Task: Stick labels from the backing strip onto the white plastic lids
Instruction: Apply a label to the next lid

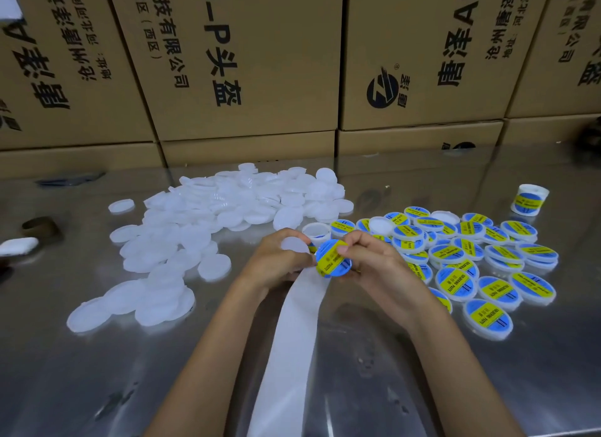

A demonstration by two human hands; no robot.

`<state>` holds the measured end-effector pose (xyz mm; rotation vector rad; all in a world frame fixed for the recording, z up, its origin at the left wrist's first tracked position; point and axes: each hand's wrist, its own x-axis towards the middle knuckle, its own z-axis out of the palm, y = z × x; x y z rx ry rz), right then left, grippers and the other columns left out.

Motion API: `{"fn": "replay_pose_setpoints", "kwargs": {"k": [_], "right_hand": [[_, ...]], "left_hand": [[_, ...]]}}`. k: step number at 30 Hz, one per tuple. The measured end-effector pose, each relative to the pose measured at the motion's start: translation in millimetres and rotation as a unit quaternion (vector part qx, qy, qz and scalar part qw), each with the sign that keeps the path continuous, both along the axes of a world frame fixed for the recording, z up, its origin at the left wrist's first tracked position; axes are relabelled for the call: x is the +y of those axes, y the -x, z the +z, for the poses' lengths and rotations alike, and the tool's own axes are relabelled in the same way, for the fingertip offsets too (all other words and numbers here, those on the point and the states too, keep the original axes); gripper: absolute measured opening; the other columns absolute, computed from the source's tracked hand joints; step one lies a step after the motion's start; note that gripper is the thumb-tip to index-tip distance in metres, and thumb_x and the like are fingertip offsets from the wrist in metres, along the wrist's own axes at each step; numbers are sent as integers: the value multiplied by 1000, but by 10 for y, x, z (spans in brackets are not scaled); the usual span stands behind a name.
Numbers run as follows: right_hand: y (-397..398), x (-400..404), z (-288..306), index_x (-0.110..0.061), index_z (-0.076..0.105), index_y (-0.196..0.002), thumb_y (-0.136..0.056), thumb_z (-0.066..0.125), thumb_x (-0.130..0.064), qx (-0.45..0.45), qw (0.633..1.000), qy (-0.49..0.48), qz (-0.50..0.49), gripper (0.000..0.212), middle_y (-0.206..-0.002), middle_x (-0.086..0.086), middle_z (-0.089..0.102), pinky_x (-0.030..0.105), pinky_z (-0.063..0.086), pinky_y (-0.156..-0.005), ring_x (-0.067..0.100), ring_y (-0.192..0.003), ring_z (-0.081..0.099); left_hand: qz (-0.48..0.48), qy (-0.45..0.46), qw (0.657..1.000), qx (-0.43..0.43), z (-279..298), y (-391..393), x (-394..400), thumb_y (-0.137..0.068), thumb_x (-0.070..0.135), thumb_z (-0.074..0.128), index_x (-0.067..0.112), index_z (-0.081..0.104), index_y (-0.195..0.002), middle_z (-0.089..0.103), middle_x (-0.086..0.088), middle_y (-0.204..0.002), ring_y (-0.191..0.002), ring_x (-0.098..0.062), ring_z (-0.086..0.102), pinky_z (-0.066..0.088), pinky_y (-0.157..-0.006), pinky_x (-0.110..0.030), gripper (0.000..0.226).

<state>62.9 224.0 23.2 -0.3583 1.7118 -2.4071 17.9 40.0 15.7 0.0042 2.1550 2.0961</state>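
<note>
A round blue-and-yellow label is held in the middle of the view, and my right hand pinches its upper edge. My left hand curls around a plain white lid and the top of the white backing strip, which runs down to the near edge. A big heap of plain white lids lies to the left. Labelled lids lie in a pile to the right. Whether the label sits on a lid beneath it is hidden.
The work surface is a shiny steel table. Stacked cardboard boxes wall off the back. A labelled white jar stands far right. A brown ring and a white pad lie at the left edge.
</note>
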Motion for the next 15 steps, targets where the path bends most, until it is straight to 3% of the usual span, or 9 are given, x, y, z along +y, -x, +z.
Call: {"fn": "replay_pose_setpoints", "kwargs": {"k": [4, 6, 9, 12, 15], "right_hand": [[47, 23, -14, -16, 53, -83, -86, 62, 3, -15, 998, 20, -64, 21, -83, 7, 62, 27, 51, -69, 18, -79, 61], [65, 20, -15, -16, 51, -80, -86, 59, 5, -27, 994, 22, -102, 23, -76, 3, 62, 27, 50, -67, 13, -70, 61], [91, 13, -8, -15, 49, -76, -86, 58, 7, -28, 989, 24, -143, 26, -69, 1, 60, 31, 49, -70, 12, -64, 60], [107, -33, 47, -14, 52, -79, -86, 59, 7, -12, 991, 20, -134, 24, -74, 4, 61, 27, 52, -65, 15, -69, 61], [145, -139, 173, -13, 52, -84, -85, 63, 8, 18, 995, 18, -97, 24, -78, 7, 60, 26, 54, -62, 17, -70, 62]], "left_hand": [[-68, 9, 997, -23, 57, -32, -192, -59, -3, 82, 1, 70, -101, 58, -29, -87, -80, -30, 55, 48, -78, -40, 44], [-95, 31, 995, -25, 104, -75, -293, -65, -3, 84, 3, 69, -100, 62, -20, -81, -69, -24, 60, 52, -67, -30, 39], [-60, -3, 998, 3, 193, -91, -321, -76, 16, 84, 6, 67, -104, 69, -14, -85, -67, -23, 63, 55, -59, -31, 33], [2, -107, 994, 4, 271, -26, -266, -101, 36, 55, 9, 61, -113, 73, -16, -94, -77, -28, 66, 55, -61, -33, 30], [-22, -242, 970, -12, 303, -27, -176, -106, 44, 35, 8, 60, -112, 72, -20, -96, -79, -33, 68, 54, -63, -35, 44]]}}
